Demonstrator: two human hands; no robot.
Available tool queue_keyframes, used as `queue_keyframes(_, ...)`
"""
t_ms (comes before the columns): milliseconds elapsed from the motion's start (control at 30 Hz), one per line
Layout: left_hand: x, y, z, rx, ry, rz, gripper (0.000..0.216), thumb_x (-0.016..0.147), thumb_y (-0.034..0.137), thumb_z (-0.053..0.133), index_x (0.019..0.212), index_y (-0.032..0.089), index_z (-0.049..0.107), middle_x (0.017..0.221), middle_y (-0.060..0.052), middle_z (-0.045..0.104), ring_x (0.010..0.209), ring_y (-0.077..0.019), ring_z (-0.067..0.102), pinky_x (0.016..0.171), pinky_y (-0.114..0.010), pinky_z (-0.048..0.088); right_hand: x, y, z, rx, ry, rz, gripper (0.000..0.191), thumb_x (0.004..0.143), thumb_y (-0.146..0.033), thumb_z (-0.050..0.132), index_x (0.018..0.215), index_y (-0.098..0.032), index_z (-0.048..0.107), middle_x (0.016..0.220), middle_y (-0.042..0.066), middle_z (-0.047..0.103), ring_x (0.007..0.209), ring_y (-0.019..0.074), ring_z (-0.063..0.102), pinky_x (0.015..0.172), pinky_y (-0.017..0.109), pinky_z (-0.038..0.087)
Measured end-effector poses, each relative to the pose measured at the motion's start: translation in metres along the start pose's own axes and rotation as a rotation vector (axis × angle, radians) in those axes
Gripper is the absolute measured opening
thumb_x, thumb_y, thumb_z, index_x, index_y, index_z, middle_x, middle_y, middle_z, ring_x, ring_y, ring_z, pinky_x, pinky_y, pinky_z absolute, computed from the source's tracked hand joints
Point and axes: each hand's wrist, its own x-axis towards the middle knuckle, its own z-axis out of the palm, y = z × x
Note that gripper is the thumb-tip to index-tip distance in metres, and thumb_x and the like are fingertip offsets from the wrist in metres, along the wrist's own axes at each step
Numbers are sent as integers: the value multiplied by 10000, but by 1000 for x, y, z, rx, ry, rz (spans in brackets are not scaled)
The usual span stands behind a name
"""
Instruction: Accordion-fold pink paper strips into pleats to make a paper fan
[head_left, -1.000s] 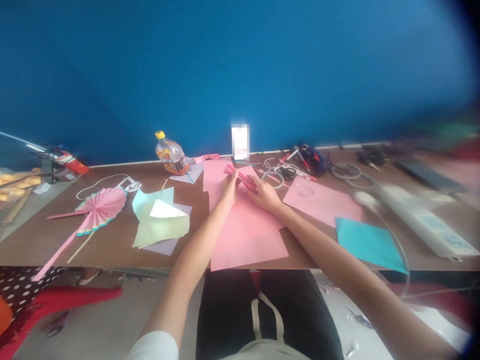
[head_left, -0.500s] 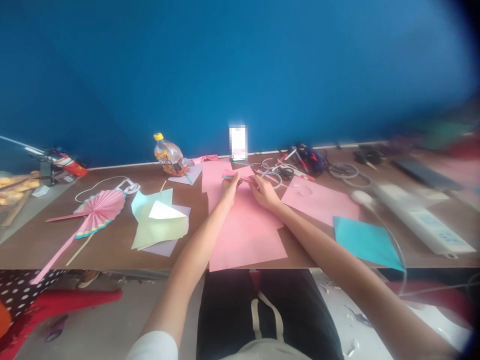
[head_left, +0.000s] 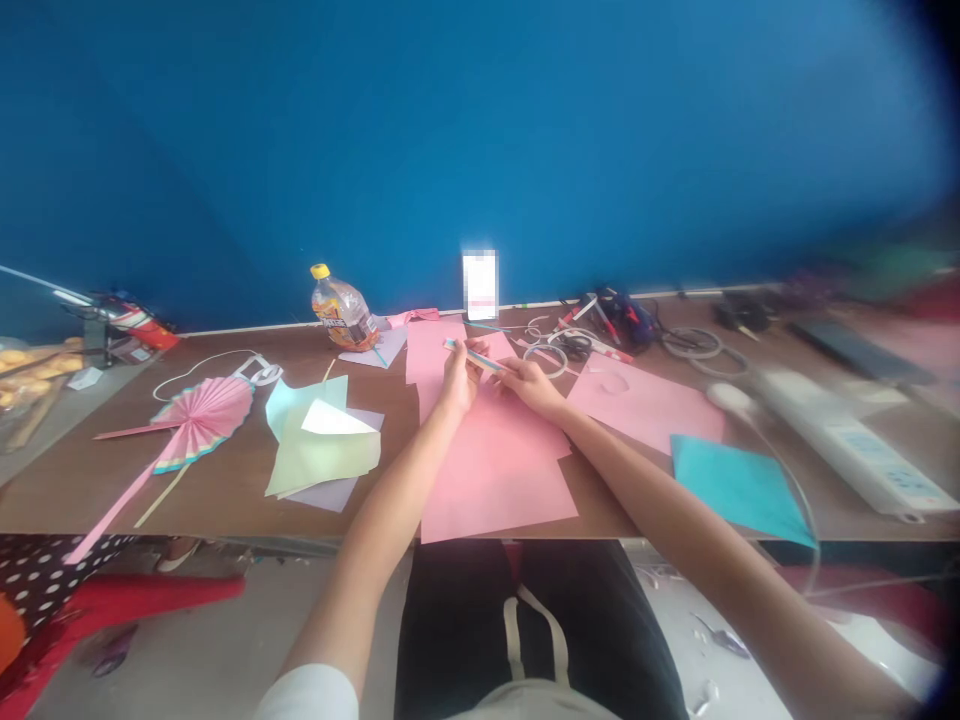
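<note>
Between both hands is a narrow folded paper strip (head_left: 484, 358), with pink, yellow and blue showing along its edge. My left hand (head_left: 460, 380) is closed around its left part, palm partly turned up. The right end is pinched in the fingers of my right hand (head_left: 527, 384). Large pink paper sheets (head_left: 491, 490) lie overlapping on the table under the hands. To the left rests a pleated pink paper fan (head_left: 206, 415) with a blue and yellow border and long pink strips.
Left of the pink sheets lie pale green and white papers (head_left: 322, 460). Behind them a drink bottle (head_left: 343, 315) leans. A bright phone (head_left: 481, 285) stands against the blue wall. On the right are cables (head_left: 694, 345), a teal sheet (head_left: 739, 490) and a white power strip (head_left: 855, 445).
The folded strip has been turned, so its coloured edge now faces up toward me. My left hand has rolled its palm upward. The view has shifted slightly.
</note>
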Motion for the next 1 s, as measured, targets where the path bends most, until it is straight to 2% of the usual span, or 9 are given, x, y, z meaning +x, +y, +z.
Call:
queue_keyframes(100,3,-2,-3,13,22,-4,350,794,495,630,879,155,614,889,-71,695,912,-180,659,868,-310,478,-1,-2,4,-139,52,-21,358,854,-488,532,995,-175,632,818,44,682,629,136,593,589,255,479)
queue_keyframes(200,1,-1,-1,7,25,-15,340,800,471,635,907,148,622,927,-86,695,941,-187,658,881,-315,473,-1,-2,5,-222,137,-27,342,852,-489,524,901,-173,647,722,23,655,567,125,563,540,243,448)
queue_keyframes(300,-4,1,5,-36,-3,-47,386,813,483,614,1020,158,616,1044,-111,681,1042,-207,632,924,-335,457,0,2,3,-162,159,-2,350,844,-497,524,809,-164,629,652,22,639,487,117,537,484,244,433)
queue_keyframes(467,-7,5,8,-106,-95,-88,504,831,579,524,1143,185,568,1202,-122,628,1131,-228,587,948,-377,459,4,11,-3,-18,160,-1,361,808,-515,571,766,-158,610,606,28,637,484,124,567,510,261,474)
queue_keyframes(567,-2,5,3,-89,-35,-34,434,860,525,521,1105,170,580,1199,-117,630,1128,-202,590,979,-358,452,3,12,-5,22,123,39,371,790,-523,593,764,-154,610,636,42,653,491,126,581,506,265,486)
queue_keyframes(700,5,3,-5,-80,65,16,309,873,408,562,999,129,605,1096,-129,668,1101,-185,609,1001,-330,450,-1,2,-5,55,19,84,370,820,-505,565,761,-145,632,648,48,650,508,127,582,494,255,475)
queue_keyframes(867,7,1,-8,-81,101,25,281,884,382,552,990,127,605,1075,-131,675,1080,-184,626,996,-325,460,-5,-16,-2,-19,47,122,357,828,-494,556,781,-147,627,716,42,655,524,114,568,480,232,444)
queue_keyframes(1000,8,-2,-8,-48,150,44,282,887,382,546,985,125,611,1054,-136,683,1062,-188,636,990,-328,461,-6,-22,-1,-87,44,108,381,823,-513,549,779,-143,632,678,25,624,534,106,552,468,213,414)
